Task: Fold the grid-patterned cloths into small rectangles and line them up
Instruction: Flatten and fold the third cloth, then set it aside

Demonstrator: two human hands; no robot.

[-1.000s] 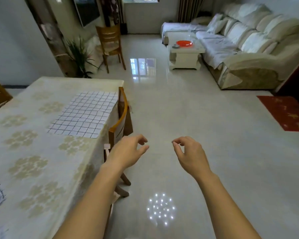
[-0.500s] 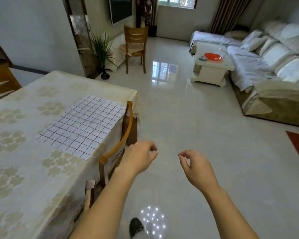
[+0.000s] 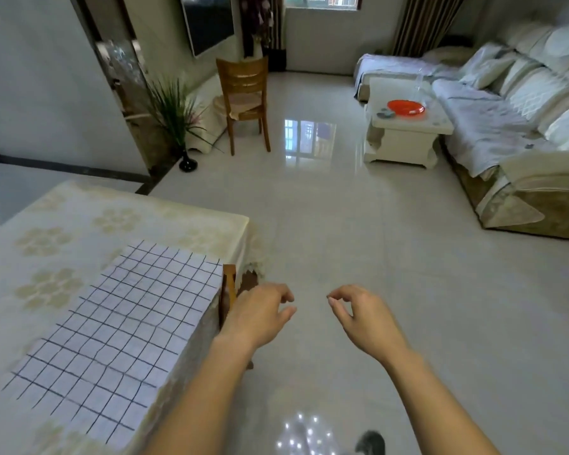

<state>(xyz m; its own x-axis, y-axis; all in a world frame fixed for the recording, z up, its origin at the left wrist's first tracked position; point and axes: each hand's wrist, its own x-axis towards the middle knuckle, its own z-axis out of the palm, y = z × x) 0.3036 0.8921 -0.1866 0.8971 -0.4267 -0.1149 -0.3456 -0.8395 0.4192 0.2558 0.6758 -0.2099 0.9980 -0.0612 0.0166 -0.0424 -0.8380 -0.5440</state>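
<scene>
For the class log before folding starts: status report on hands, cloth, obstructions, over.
Left hand, right hand empty, loosely curled, above floor. Grid-patterned cloth flat, unfolded, on table. Chair back at table edge, beside left hand.

Chair (image 3: 229, 287) mostly behind tablecloth (image 3: 145, 218)

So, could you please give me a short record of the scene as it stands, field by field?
Table: covered in a cream floral pattern
Cloth: grid-patterned cloth lies flat and unfolded on the table, reaching its edge
Left hand: in the air beside the table, fingers loosely curled, holding nothing
Right hand: over the floor, fingers loosely curled, holding nothing
Task state: no fold made yet
Background: wooden chair, coffee table with red plate, sofa
</scene>
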